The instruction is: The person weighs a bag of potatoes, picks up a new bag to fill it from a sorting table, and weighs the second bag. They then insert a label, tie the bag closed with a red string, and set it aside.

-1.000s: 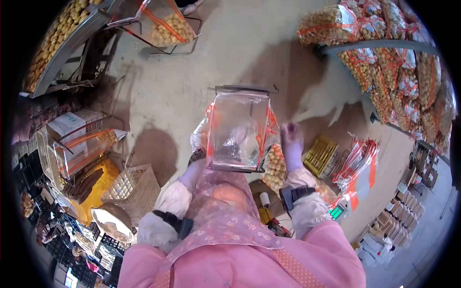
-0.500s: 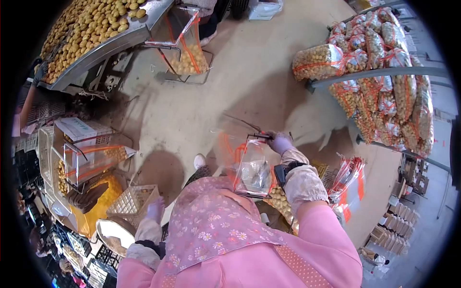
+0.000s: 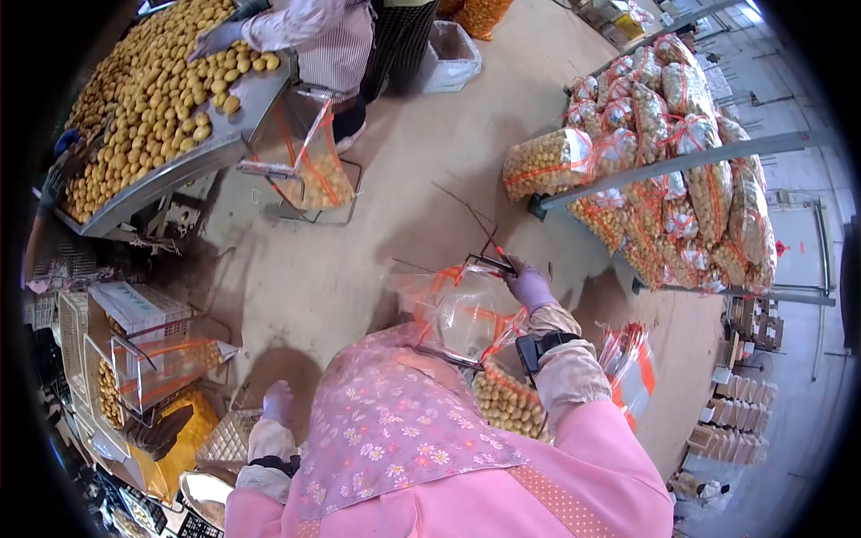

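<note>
My right hand (image 3: pixel 531 287), in a purple glove, is closed at the end of a dark metal bag frame (image 3: pixel 491 263). From this frame hangs a clear plastic bag with orange bands (image 3: pixel 466 321), its mouth spread. Potatoes (image 3: pixel 508 403) fill its netted lower part, close against my body. My left hand (image 3: pixel 278 403), also gloved, hangs open and holds nothing, just above a cream plastic crate (image 3: pixel 230 438).
Filled potato bags (image 3: pixel 682 170) are stacked on a metal rack at right. Potatoes cover a metal sorting table (image 3: pixel 260 99), where a co-worker's gloved hand (image 3: pixel 215 40) reaches. Another bag stand (image 3: pixel 318 184) holds potatoes. Bundled bags (image 3: pixel 628 368) lie at my right.
The view has shifted, showing more of the co-worker at the sorting table. My left hand has moved up from beside the crate. The bag at my right hand hangs differently.
</note>
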`<state>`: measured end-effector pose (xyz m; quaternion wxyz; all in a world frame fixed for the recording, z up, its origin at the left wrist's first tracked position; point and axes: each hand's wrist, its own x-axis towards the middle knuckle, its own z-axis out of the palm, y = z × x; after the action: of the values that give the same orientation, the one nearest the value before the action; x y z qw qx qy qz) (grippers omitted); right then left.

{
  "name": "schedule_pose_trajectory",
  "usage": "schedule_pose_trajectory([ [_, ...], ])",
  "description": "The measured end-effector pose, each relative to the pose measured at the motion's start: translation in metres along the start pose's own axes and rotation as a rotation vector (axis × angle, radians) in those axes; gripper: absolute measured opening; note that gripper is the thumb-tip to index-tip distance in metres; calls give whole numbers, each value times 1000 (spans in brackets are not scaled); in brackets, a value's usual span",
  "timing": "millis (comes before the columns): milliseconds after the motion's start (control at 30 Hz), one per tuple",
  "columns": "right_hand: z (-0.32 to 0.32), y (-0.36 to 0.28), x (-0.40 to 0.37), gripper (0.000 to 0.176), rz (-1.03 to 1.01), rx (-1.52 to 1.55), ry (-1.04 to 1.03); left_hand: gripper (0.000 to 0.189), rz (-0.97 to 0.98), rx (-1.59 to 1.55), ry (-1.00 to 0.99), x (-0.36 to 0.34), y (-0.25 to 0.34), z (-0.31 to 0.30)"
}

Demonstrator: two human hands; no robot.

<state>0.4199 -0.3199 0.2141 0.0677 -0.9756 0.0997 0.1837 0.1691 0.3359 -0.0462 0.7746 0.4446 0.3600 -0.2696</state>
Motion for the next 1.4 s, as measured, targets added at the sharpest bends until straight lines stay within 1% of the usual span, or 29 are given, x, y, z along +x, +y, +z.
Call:
schedule_pose_trajectory([
  [67,-1,18,39,50,23,14,-21,12,10,-61,60,35,11,41],
  [100,-1,25,64,52,50,25,-51,22,10,-123,121,54,12,57],
  [133,0,35,89,52,16,32,-52,22,32,-136,145,67,13,72],
  [200,-8,54,150,51,-65,252,-66,25,227,1108,191,84,29,103],
  [300,-8,80,222,49,-106,278,-192,33,80,585,327,-8,107,239],
  [333,-13,76,241,47,-108,190,-168,38,240,1065,163,14,93,200],
  [367,-16,70,255,46,-114,98,-142,38,249,1058,204,11,98,197],
  [433,-23,66,288,40,-105,25,-151,40,24,721,580,-3,95,203],
  [467,-23,73,314,40,-135,0,-178,42,106,606,617,-15,104,220],
  [567,-43,74,377,51,-198,-100,-223,46,167,327,677,-44,114,244],
  [633,-44,83,423,49,-229,-120,-248,41,203,336,758,-56,107,244],
  [700,-64,68,452,48,-230,-259,-296,39,-117,874,897,-90,140,277],
  [767,-63,68,486,46,-194,-289,-323,42,-95,893,939,-104,124,270],
  [800,-31,96,527,44,-216,-198,-308,41,-73,1131,829,-108,113,257],
  [833,-25,89,533,44,-239,-199,-309,40,-52,1367,704,-111,107,250],
  [867,-24,79,535,44,-204,-200,-177,40,-59,1350,719,-114,115,259],
  [900,-26,68,536,44,-166,-203,-44,36,-212,1089,774,-121,141,287],
  [933,-40,49,534,43,-174,-134,-110,34,-353,822,809,-123,157,302],
  [967,-37,35,541,43,-184,-143,-104,34,-351,807,809,-114,135,278],
  [1033,2,25,571,44,-212,-205,-8,27,20,1539,496,-96,93,213],
  [1067,-9,-7,568,38,-136,-287,-148,27,21,1539,494,-88,104,205],
  [1133,41,-19,594,37,-302,-45,63,33,1,1615,509,-64,130,183],
  [1167,72,-21,612,37,-399,58,156,33,225,1759,564,-48,141,155],
  [1200,39,-89,556,34,-308,264,156,33,464,1885,618,-31,150,124],
  [1233,-21,-182,472,35,-223,476,175,32,302,1340,735,-26,214,139],
  [1267,9,-199,482,38,-378,783,-112,31,258,769,909,-25,291,165],
  [1300,32,-221,483,42,-525,1082,-408,30,427,820,913,-11,342,151],
  [1367,-42,-364,395,45,-330,1395,-861,30,704,1038,935,14,449,120],
  [1400,-52,-419,381,48,-351,1522,-908,31,818,1109,961,25,504,108],
])
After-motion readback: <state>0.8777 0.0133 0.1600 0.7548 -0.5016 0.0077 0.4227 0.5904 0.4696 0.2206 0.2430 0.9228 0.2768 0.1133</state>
